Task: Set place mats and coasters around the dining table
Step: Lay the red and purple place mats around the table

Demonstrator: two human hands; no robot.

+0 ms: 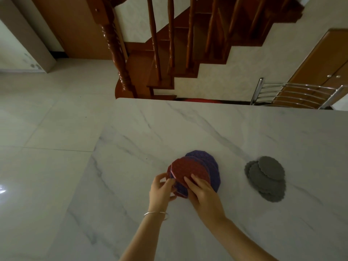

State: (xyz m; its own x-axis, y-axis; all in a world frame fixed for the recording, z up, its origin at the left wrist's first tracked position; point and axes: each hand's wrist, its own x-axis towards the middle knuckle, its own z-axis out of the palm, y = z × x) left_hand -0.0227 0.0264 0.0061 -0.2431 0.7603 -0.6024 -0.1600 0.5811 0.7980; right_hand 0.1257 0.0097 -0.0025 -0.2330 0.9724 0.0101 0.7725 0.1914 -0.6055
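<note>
A fanned stack of round place mats [190, 170], red on top and purple beneath, lies near the middle of the white marble dining table [207, 125]. My left hand [162, 189], with a silver bangle on its wrist, pinches the near left edge of the stack. My right hand [203, 193] rests on top of the red mat and grips its near edge. A purple mat [209, 162] sticks out at the back right of the stack. To the right, apart from both hands, sits a pile of grey scalloped coasters [267, 176].
A chrome-backed chair [293, 95] stands at the table's far right edge. Behind it are a wooden staircase [169, 53] and a wooden cabinet [323, 61]. Glossy tiled floor [47, 119] lies left of the table's left edge.
</note>
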